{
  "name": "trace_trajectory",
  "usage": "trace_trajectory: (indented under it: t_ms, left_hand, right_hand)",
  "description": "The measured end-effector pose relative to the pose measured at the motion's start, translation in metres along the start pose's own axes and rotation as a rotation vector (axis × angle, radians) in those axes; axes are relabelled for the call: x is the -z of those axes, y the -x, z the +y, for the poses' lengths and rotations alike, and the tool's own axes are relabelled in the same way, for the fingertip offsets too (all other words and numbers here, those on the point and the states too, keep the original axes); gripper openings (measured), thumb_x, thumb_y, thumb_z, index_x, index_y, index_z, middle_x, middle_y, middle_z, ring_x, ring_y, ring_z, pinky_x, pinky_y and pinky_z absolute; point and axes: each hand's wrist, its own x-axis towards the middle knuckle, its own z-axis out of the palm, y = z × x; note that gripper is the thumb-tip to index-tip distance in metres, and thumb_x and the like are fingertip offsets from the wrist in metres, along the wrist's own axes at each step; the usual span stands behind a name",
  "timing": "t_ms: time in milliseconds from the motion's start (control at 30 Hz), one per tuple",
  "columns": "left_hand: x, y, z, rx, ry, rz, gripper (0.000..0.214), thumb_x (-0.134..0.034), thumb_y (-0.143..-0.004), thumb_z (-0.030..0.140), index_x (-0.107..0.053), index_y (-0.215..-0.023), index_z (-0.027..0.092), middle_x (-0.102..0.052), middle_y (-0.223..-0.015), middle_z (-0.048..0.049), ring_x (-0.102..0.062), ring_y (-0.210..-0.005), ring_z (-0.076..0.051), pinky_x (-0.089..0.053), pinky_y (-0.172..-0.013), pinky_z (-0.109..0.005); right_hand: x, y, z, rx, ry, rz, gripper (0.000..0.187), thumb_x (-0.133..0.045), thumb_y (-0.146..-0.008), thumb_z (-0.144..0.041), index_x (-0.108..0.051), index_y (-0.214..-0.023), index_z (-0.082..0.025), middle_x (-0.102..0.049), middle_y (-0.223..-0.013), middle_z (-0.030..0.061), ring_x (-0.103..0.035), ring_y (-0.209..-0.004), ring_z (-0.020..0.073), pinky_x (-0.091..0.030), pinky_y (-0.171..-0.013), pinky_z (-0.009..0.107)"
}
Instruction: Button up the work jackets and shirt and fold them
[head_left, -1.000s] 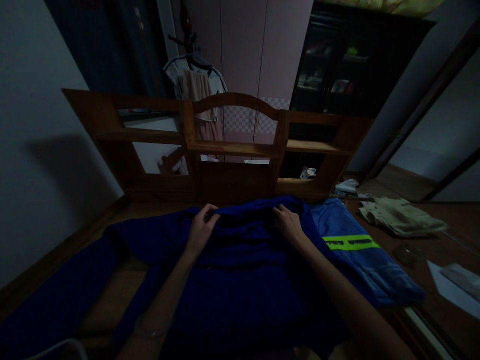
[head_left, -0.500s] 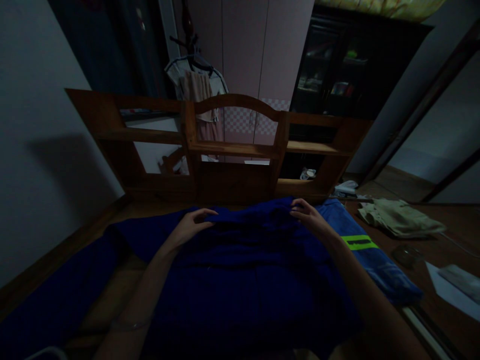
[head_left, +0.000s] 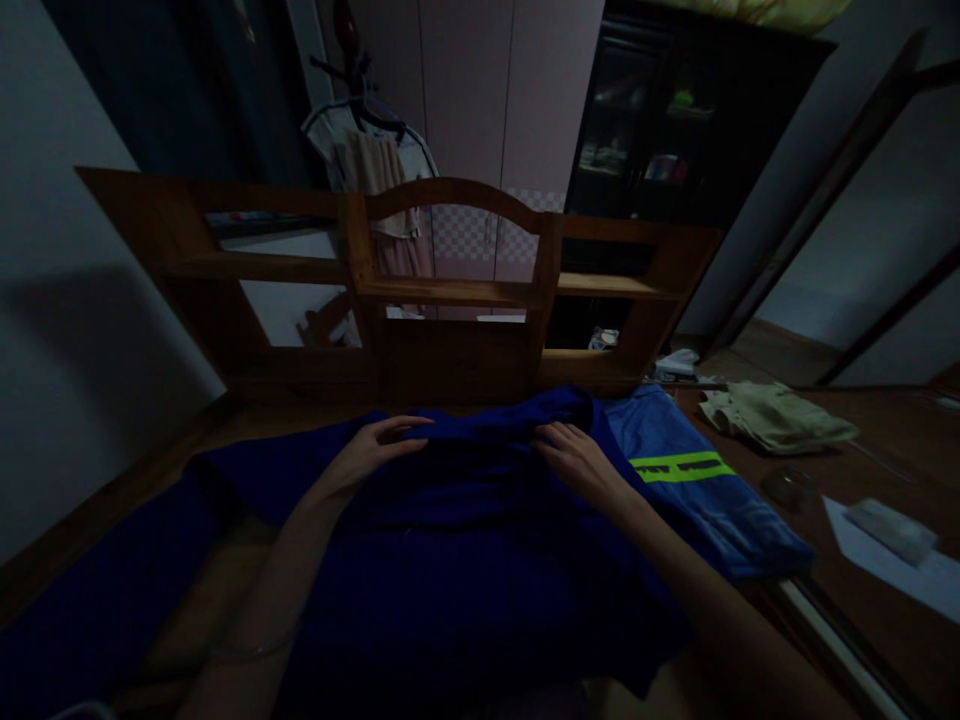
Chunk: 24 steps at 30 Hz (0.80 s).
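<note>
A dark blue garment lies spread over a wooden surface in front of me. My left hand rests flat on its far edge, fingers stretched toward the middle. My right hand lies on the same far edge a little to the right, fingers extended and slightly curled on the cloth. Beside it on the right lies a lighter blue folded garment with a bright yellow-green stripe.
A wooden shelf unit stands just behind the garment. To the right lie a crumpled beige cloth, a small glass dish and white papers. A grey wall is on the left; wardrobes and hanging clothes stand behind.
My right hand moved left along the garment's far edge, uncovering more of the striped garment. The left hand opened from a grip to lying flat. The view shifted slightly.
</note>
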Motion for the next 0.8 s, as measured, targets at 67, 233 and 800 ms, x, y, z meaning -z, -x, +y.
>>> trace_trajectory:
  t_ms: [67,233,800]
  left_hand:
    - [-0.001,0.0,-0.003,0.001,0.012,0.028,0.051,-0.077,-0.061,0.044,-0.069,-0.106,0.021,-0.068,-0.113,-0.0091,-0.063,-0.104,-0.027,-0.049,-0.091,-0.04]
    - [-0.003,0.004,-0.002,-0.015,0.009,0.061,0.048,-0.078,-0.06,0.042,-0.069,-0.102,0.021,-0.069,-0.108,-0.008,-0.064,-0.099,-0.024,-0.051,-0.087,-0.036]
    - [0.002,0.02,0.008,0.06,0.01,-0.005,0.051,-0.076,-0.063,0.044,-0.068,-0.108,0.022,-0.069,-0.109,-0.0074,-0.063,-0.102,-0.024,-0.05,-0.085,-0.034]
  right_hand:
    - [-0.003,-0.003,0.006,0.009,-0.003,-0.019,0.031,-0.049,-0.089,-0.01,-0.059,-0.116,-0.019,-0.057,-0.113,0.0099,-0.052,-0.103,0.0217,-0.042,-0.088,0.036]
    - [-0.01,-0.005,0.01,0.007,0.004,-0.026,0.024,-0.057,-0.089,-0.024,-0.061,-0.112,-0.02,-0.058,-0.11,0.0089,-0.051,-0.103,0.0223,-0.04,-0.089,0.036]
    - [-0.008,-0.018,0.0,-0.467,-0.412,0.258,0.017,-0.034,-0.095,-0.026,-0.048,-0.101,-0.019,-0.062,-0.081,0.0036,-0.059,-0.069,0.0167,-0.041,-0.065,0.025]
